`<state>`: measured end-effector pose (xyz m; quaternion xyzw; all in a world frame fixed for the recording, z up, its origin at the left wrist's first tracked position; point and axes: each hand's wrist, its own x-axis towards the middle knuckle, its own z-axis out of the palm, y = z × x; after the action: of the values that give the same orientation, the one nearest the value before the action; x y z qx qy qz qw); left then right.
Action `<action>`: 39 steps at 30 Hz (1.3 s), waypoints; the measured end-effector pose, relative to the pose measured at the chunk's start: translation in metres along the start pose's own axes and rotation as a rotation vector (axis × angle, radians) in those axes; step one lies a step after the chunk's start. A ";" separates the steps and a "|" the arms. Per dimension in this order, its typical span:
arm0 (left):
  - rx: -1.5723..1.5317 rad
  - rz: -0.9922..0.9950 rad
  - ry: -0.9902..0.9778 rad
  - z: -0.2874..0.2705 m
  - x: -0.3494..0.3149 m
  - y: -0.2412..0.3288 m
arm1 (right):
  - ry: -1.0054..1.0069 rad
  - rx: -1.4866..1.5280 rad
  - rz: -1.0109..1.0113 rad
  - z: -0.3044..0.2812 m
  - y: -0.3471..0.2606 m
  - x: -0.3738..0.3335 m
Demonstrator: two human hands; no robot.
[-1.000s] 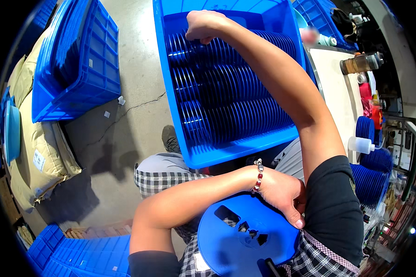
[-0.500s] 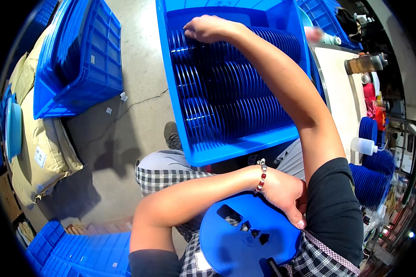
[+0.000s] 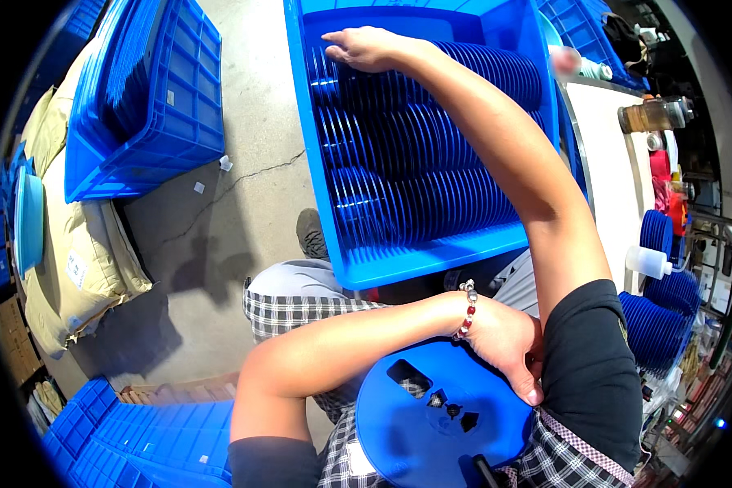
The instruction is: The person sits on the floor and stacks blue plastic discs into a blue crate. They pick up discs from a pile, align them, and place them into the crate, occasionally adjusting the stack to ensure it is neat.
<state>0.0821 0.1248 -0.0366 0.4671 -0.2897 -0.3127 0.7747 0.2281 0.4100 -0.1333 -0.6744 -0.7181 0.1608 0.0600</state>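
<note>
My right hand reaches over the far end of a large blue crate, at the far-left end of its rows of thin blue plastic reels. Its fingers are partly stretched out to the left over the top of the far row, and nothing shows in its grasp. A blue plastic reel with cut-out openings lies flat on my lap. My left hand, with a beaded bracelet on the wrist, grips this reel at its far right rim. The thumb shows along the edge; the other fingers are mostly hidden.
Nested blue crates stand at left beside stuffed beige sacks. More blue crates sit at lower left. On the right, a pale tabletop holds a brown-tinted bottle, a white squeeze bottle and stacked blue reels.
A finger of my right hand has stretched out further to the left over the reels. My left hand and the reel stay in place, while the whole view has shifted slightly.
</note>
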 end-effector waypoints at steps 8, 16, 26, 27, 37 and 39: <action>0.053 0.008 -0.007 0.000 0.001 0.005 | 0.078 0.028 -0.077 -0.004 0.028 -0.009; 0.031 0.035 0.006 0.001 0.000 0.003 | 0.189 0.021 -0.067 -0.015 -0.008 -0.011; 0.059 0.040 0.020 0.002 0.001 -0.002 | 0.174 -0.038 0.149 -0.023 -0.026 -0.008; 0.067 0.024 0.011 0.002 0.001 0.001 | 0.249 -0.068 0.114 -0.021 -0.022 -0.008; 0.005 0.021 0.007 0.004 -0.001 0.001 | 0.053 -0.034 0.336 -0.027 -0.054 -0.006; -0.031 0.050 0.032 0.007 -0.001 -0.002 | 0.060 -0.069 0.364 -0.027 -0.063 -0.005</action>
<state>0.0760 0.1210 -0.0363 0.4527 -0.2842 -0.2902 0.7938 0.1767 0.4068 -0.0880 -0.7995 -0.5870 0.1241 0.0281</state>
